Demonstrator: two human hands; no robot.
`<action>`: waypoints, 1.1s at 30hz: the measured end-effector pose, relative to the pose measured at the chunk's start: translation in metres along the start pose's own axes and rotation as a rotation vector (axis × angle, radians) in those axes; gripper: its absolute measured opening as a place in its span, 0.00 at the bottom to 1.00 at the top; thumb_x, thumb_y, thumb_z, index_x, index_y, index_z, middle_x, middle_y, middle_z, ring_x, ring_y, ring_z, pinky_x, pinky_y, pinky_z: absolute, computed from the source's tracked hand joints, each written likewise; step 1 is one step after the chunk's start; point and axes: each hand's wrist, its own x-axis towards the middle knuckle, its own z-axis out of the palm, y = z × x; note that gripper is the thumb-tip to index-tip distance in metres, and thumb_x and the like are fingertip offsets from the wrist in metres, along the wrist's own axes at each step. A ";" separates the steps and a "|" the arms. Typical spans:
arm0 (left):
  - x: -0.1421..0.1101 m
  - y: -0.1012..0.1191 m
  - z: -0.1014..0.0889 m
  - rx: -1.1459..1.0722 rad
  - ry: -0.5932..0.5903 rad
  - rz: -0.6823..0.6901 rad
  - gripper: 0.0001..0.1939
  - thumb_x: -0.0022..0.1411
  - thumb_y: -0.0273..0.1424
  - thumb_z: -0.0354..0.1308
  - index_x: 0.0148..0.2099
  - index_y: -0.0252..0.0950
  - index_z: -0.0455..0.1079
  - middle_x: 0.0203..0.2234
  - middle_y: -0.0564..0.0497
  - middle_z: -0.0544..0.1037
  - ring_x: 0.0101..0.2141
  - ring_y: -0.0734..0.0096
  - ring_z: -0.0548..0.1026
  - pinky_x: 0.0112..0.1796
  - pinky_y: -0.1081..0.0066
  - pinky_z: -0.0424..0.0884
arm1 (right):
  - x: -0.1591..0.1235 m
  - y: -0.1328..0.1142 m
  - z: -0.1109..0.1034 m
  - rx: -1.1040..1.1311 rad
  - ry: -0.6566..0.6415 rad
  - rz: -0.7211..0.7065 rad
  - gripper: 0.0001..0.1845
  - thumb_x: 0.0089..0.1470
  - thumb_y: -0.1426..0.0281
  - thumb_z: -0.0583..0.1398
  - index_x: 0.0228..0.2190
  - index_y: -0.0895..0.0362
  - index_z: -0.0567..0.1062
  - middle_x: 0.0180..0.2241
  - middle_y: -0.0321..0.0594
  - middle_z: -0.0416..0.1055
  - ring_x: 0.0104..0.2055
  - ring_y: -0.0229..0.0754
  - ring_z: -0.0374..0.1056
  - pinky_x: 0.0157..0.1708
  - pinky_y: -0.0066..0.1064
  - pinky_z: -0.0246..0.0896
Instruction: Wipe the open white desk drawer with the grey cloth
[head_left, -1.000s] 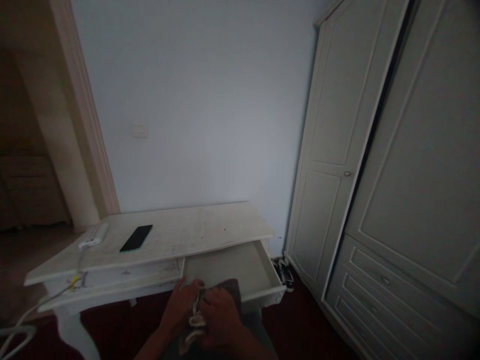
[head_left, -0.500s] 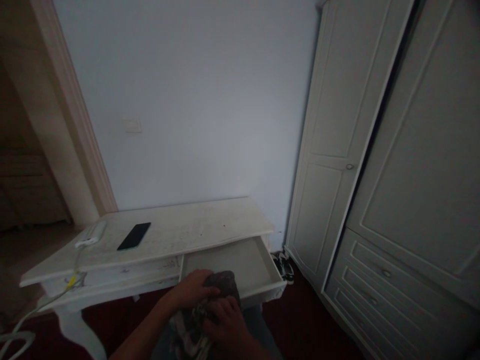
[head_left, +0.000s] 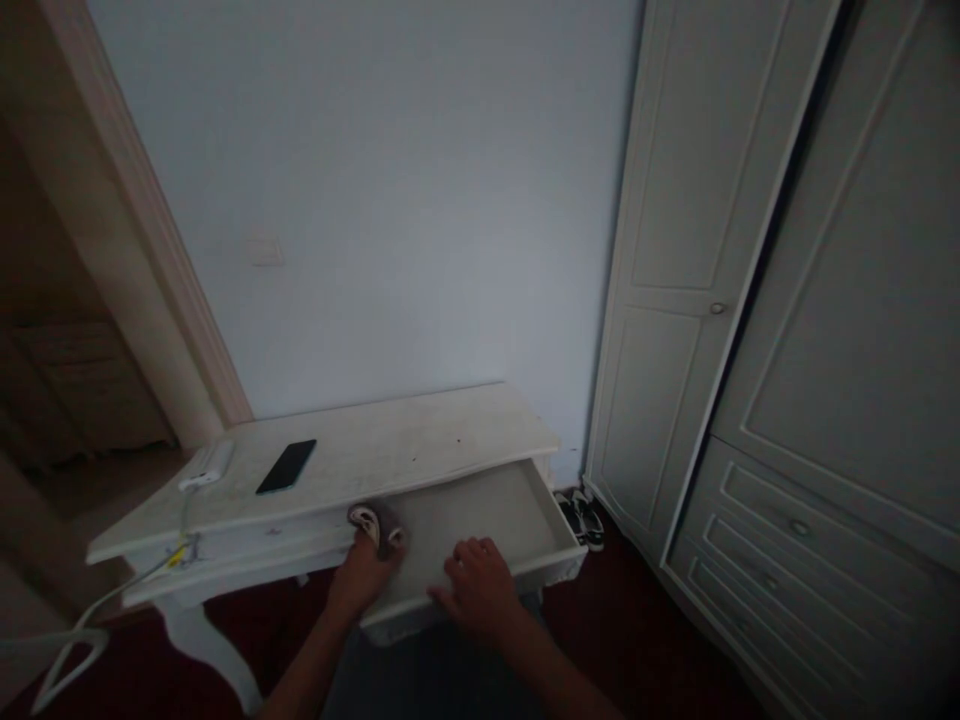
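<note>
My left hand (head_left: 364,578) grips a rolled-up cloth (head_left: 384,524), dark grey-purple outside with a pale pattern showing in its rolled end. It holds the roll upright at the left end of the pulled-out drawer (head_left: 491,515). Whether the roll touches the drawer floor, I cannot tell. My right hand (head_left: 480,588) hovers over the drawer's front part, thumb apart and fingers loosely bent, with nothing seen in it. The drawer sits in a white table (head_left: 405,430).
On the tabletop lie a dark phone (head_left: 288,467) and a white power strip (head_left: 208,465), whose cable (head_left: 135,578) hangs off the left edge. Black-and-white shoes (head_left: 581,520) stand on the dark red floor, between the table and a white wardrobe (head_left: 649,400).
The cloth, earlier bunched between both hands at my lap, is now a roll in my left hand at the drawer's left end. My right hand has let go and moved over the drawer.
</note>
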 end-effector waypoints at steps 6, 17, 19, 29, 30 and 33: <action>0.016 0.006 0.000 -0.078 0.106 0.017 0.33 0.66 0.47 0.60 0.65 0.32 0.61 0.57 0.33 0.78 0.60 0.49 0.76 0.54 0.60 0.73 | -0.017 0.019 -0.011 -0.063 -0.109 -0.045 0.26 0.69 0.46 0.54 0.42 0.54 0.78 0.42 0.44 0.78 0.48 0.50 0.72 0.51 0.43 0.62; -0.031 0.018 -0.026 0.344 0.358 0.328 0.24 0.73 0.32 0.48 0.68 0.34 0.61 0.58 0.35 0.73 0.55 0.50 0.76 0.48 0.59 0.74 | -0.016 0.016 -0.004 -0.041 -0.093 -0.018 0.28 0.68 0.43 0.55 0.40 0.54 0.79 0.41 0.44 0.78 0.46 0.51 0.74 0.47 0.42 0.64; -0.035 0.011 -0.020 0.493 0.280 0.495 0.27 0.67 0.22 0.50 0.66 0.42 0.68 0.58 0.39 0.74 0.54 0.53 0.76 0.50 0.59 0.73 | -0.016 0.018 -0.003 -0.041 -0.091 -0.021 0.28 0.68 0.43 0.55 0.40 0.54 0.79 0.41 0.44 0.79 0.46 0.51 0.74 0.47 0.41 0.64; -0.028 -0.001 -0.036 0.530 0.288 0.621 0.29 0.65 0.24 0.59 0.65 0.52 0.73 0.58 0.41 0.74 0.57 0.46 0.70 0.56 0.49 0.67 | -0.018 0.018 -0.004 -0.033 -0.081 -0.020 0.29 0.68 0.42 0.54 0.41 0.53 0.78 0.40 0.43 0.78 0.46 0.50 0.73 0.47 0.41 0.63; -0.028 0.000 -0.035 0.489 0.213 0.616 0.26 0.63 0.30 0.63 0.63 0.51 0.75 0.59 0.42 0.74 0.59 0.45 0.68 0.56 0.49 0.67 | -0.018 0.017 -0.005 -0.032 -0.080 -0.018 0.29 0.68 0.42 0.54 0.41 0.53 0.78 0.41 0.43 0.78 0.47 0.51 0.73 0.47 0.41 0.63; -0.028 0.003 -0.024 0.342 0.096 0.606 0.22 0.61 0.50 0.65 0.52 0.44 0.80 0.58 0.43 0.73 0.61 0.44 0.66 0.61 0.49 0.65 | -0.017 0.017 -0.004 -0.031 -0.081 -0.012 0.28 0.67 0.43 0.55 0.41 0.53 0.78 0.41 0.43 0.78 0.47 0.50 0.73 0.47 0.41 0.62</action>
